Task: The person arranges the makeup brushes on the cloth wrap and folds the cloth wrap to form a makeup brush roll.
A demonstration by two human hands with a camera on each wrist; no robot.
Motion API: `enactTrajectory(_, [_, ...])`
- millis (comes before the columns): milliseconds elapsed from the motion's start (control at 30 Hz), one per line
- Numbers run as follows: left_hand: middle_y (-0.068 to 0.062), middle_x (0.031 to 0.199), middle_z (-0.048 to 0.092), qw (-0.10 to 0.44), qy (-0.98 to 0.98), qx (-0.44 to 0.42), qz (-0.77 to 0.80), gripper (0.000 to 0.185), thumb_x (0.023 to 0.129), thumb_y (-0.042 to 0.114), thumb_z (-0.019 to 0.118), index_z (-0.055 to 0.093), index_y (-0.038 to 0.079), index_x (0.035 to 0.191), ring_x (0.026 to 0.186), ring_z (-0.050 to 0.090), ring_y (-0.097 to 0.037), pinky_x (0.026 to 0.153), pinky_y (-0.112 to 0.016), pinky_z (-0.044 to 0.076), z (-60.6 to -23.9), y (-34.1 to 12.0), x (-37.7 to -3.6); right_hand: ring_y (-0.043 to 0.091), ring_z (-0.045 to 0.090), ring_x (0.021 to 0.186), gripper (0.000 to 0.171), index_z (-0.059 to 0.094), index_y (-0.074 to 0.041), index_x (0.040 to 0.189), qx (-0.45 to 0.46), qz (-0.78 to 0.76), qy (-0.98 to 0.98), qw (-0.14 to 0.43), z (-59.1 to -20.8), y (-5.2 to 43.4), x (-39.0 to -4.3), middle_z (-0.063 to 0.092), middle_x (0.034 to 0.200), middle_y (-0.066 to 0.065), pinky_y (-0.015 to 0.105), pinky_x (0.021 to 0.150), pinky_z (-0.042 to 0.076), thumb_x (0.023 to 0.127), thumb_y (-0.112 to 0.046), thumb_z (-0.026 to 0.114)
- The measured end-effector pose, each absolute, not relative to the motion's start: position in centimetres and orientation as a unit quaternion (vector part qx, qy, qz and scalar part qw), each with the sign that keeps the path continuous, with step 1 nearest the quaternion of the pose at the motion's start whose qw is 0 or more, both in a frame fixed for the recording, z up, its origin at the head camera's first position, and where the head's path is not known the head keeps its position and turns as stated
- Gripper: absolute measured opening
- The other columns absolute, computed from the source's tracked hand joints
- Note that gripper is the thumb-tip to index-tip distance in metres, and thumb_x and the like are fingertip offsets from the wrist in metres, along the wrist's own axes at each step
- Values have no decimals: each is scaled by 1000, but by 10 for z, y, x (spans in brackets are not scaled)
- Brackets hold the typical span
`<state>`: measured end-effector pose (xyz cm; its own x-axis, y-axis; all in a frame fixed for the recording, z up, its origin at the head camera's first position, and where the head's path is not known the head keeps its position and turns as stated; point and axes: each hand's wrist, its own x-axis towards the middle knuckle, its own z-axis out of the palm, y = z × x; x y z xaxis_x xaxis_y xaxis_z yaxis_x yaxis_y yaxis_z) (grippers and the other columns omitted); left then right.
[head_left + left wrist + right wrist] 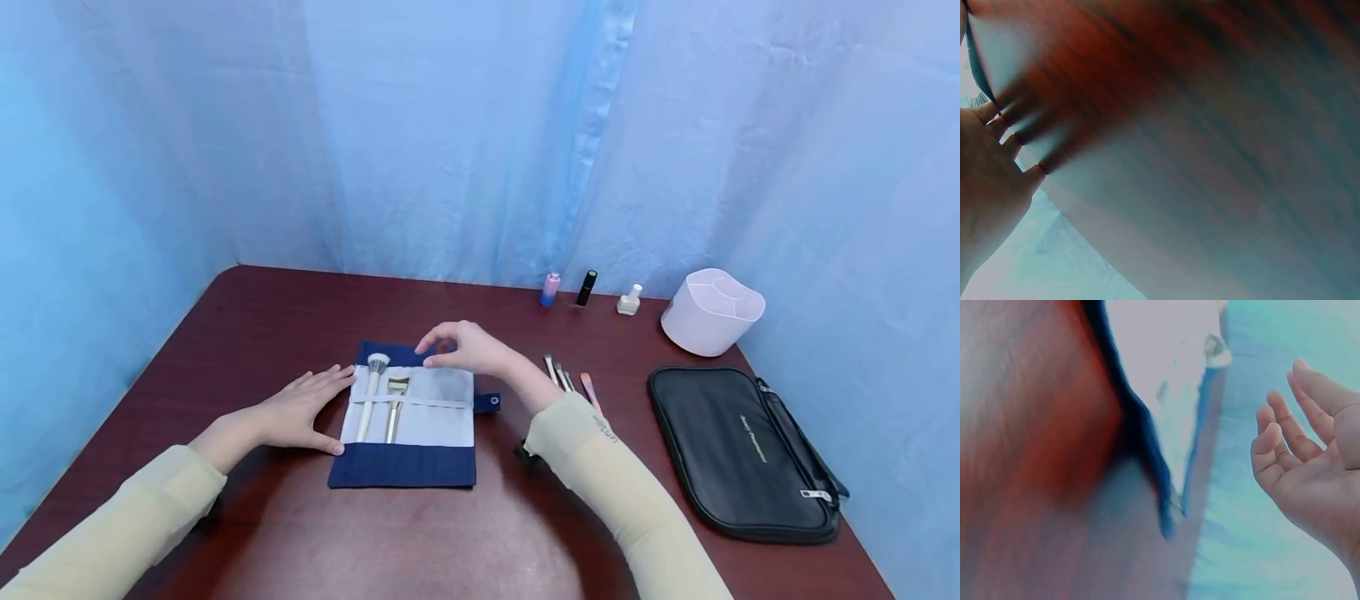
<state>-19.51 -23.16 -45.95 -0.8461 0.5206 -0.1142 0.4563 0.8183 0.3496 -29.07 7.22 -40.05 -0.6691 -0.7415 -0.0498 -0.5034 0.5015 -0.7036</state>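
Observation:
A navy and pale-grey fabric brush roll (438, 427) lies unfolded on the dark red table. Under its elastic band sit two makeup brushes: a white-handled one with a round white head (371, 392) and a flat one with a gold handle (393, 414). My left hand (307, 410) is spread along the roll's left edge, fingertips and thumb at its border. Above the roll's upper right part hovers my right hand (467, 348), its fingers loosely bent around nothing. The right wrist view also shows that right hand (1310, 450) holding nothing, apart from the roll (1154, 362).
Several loose brushes (558, 372), one with an orange-pink head (588, 387), lie right of the roll, partly behind my right forearm. Farther right are a black zip case (727, 458) and a white organizer cup (705, 321). Small cosmetic bottles, including a nail polish (628, 302), stand at the back.

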Motion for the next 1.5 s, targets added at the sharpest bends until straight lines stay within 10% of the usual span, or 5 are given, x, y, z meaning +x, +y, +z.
enactTrajectory(767, [-14, 156, 22, 97, 949, 258, 155, 111, 69, 71, 66, 25, 6, 149, 142, 18, -37, 111, -60, 14, -459, -232, -195, 24, 59, 82, 30, 67, -11, 110, -264, -288, 919, -54, -396, 195, -262, 65, 100, 2, 32, 69, 49, 82, -19, 74])
enactTrajectory(1500, [-13, 156, 22, 93, 948, 260, 157, 112, 68, 72, 66, 25, 6, 149, 142, 18, -37, 111, -60, 15, -462, -233, -195, 9, 59, 68, 19, 67, -6, 92, -236, -242, 941, -16, -446, 236, -273, 65, 76, -2, 25, 62, 50, 78, -13, 77])
